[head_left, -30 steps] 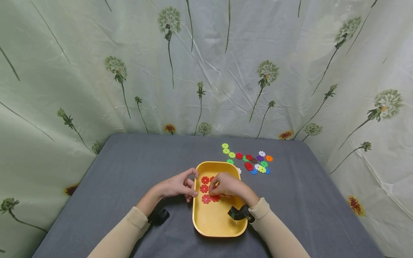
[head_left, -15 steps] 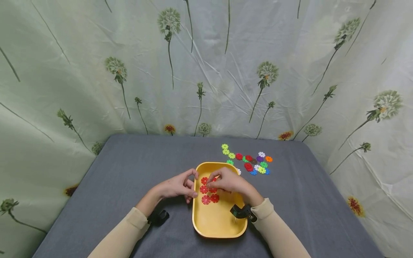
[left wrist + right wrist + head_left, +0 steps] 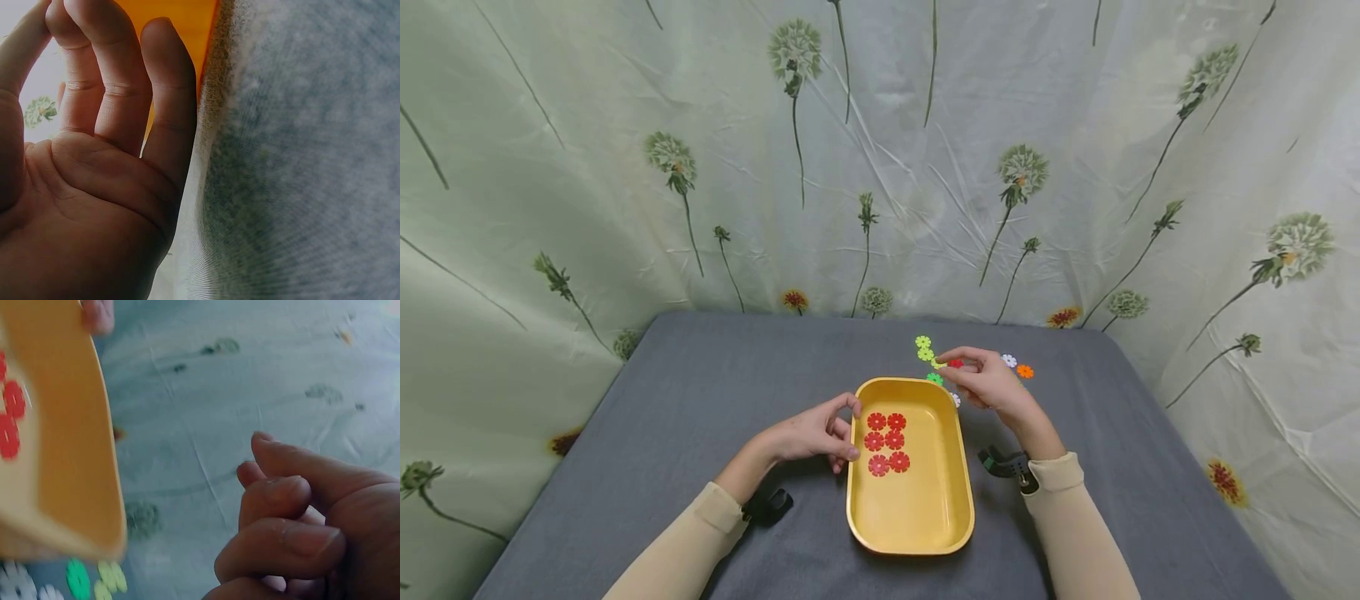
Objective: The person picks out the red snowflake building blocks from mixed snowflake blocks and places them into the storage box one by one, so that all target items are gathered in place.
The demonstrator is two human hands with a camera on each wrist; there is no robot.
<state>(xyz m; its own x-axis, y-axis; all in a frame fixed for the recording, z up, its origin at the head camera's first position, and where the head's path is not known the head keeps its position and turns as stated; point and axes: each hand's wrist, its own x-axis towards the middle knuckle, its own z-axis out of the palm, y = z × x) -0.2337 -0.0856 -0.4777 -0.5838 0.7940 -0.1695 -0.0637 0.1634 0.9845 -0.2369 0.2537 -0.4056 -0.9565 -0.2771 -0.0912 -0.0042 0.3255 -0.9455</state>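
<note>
A yellow tray (image 3: 917, 525) lies on the table, holding several red flower-shaped discs (image 3: 894, 440) in two columns. My left hand (image 3: 812, 433) holds the tray's left rim, thumb and index finger at the edge. In the left wrist view, the fingers (image 3: 169, 94) curl against the tray's orange-yellow side. Beyond the tray's far right corner, my right hand (image 3: 992, 387) reaches over loose discs. Its thumb and index fingertips stand slightly apart beside a yellow-green disc (image 3: 937, 363). The right wrist view shows no disc between the fingers (image 3: 275, 500).
More yellow-green discs (image 3: 923, 342), a green disc (image 3: 935, 378), a white disc (image 3: 1009, 360) and an orange disc (image 3: 1025, 371) lie behind and right of the tray. My right hand hides others. A flower-printed curtain (image 3: 895, 167) hangs behind the grey table (image 3: 760, 350).
My right hand has left the red discs in the tray and moved up and right to the loose discs. A last red disc shows in the right column. The left hand stays put.
</note>
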